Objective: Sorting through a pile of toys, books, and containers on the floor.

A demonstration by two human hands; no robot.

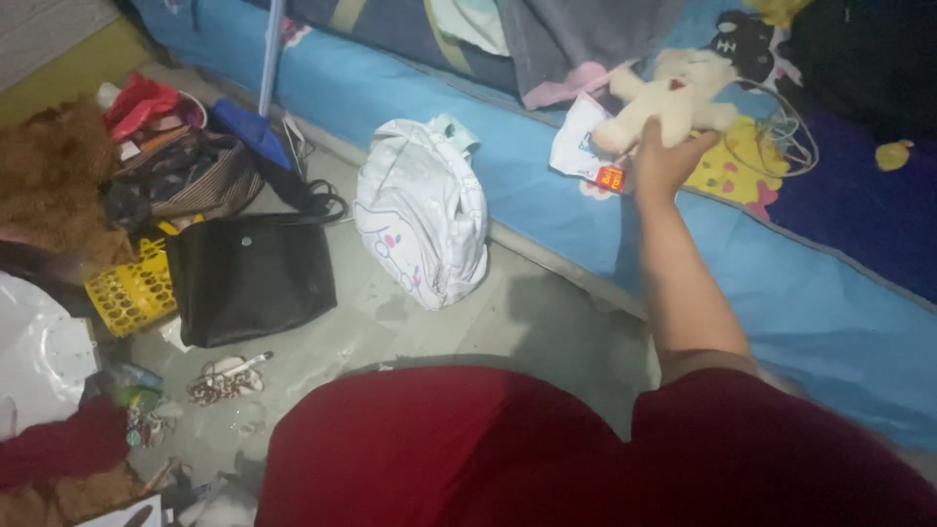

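We've got our right hand gripping a cream teddy bear over the blue bed, white backpack nearby on the floor, left hand's out of sight.

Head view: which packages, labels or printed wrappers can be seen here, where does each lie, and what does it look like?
White crinkled plastic packet with blue print and a small red-orange label: on the blue mattress sheet, just left of the right hand, partly under the cream plush teddy bear that the hand's grip holds.
Small bright wrappers, green and blue: on the floor at lower left; too blurred to describe further.
No signs or screens show.
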